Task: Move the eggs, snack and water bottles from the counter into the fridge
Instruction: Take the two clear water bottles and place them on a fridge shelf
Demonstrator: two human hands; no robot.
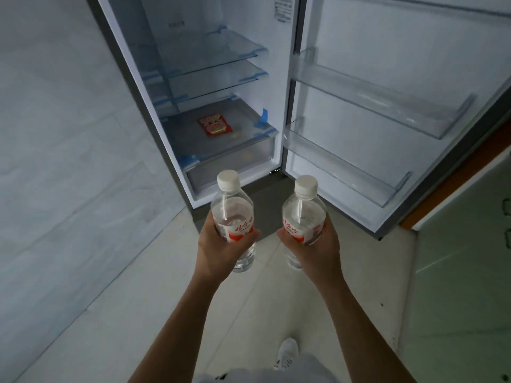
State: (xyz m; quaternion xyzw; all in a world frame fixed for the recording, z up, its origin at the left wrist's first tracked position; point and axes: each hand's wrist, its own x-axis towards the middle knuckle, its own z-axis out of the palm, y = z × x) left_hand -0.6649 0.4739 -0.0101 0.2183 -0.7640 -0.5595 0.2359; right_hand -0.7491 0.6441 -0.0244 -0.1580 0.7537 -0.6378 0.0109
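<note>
1. Your left hand [218,244] was wrapped round the lower body of the left bottle [232,208], fingers curled about its red label. Your right hand [318,247] gripped the right bottle [302,214] in the same way.
2. Both bottles stood upright with their white caps on top. They were side by side but apart, held in the air above the floor [276,299] just in front of the open fridge [279,87].
3. The snack [215,125] lay flat on the lowest shelf, above the drawer [229,164], so that part looked done. Pale round shapes near it might have been eggs, but they were too faint to tell.
4. The lower door bin [345,164] lay ahead and to the right of your hands. It was nearest your right hand, just beyond that bottle's cap. Your left hand was nearer the main compartment, with the glass shelves [215,53] ahead of it and higher.
5. Since the bottles' long axes were already vertical, you probably needed no turn. The right bottle called for a carry forward and right, then a drop behind the bin's front rail. The left bottle faced the longer reach across.
</note>
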